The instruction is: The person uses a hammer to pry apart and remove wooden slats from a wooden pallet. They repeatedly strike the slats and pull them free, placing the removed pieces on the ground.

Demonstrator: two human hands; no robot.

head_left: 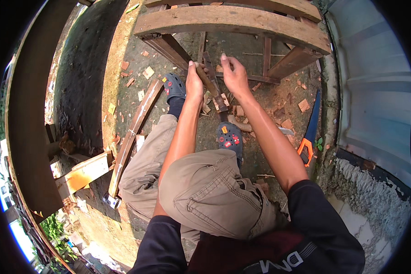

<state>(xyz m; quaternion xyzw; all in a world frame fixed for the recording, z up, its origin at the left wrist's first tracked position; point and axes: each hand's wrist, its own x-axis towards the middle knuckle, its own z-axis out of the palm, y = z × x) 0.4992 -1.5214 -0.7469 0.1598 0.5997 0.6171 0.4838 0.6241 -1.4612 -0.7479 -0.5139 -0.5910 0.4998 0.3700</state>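
Observation:
My left hand is closed around the wooden handle of a hammer, whose dark head points down toward my right shoe. Beneath the hammer, a narrow wooden strip lies between my feet. Just to the right, my right hand is raised with its fingers curled in and thumb up; what it holds, if anything, does not show. Below my right forearm lies a curved wooden-handled blade, partly covered by the arm.
A wooden bench-like frame stands ahead. A saw with blue blade and orange handle rests at right beside a metal sheet wall. A long wooden beam lies left of my leg. Wood chips litter the ground.

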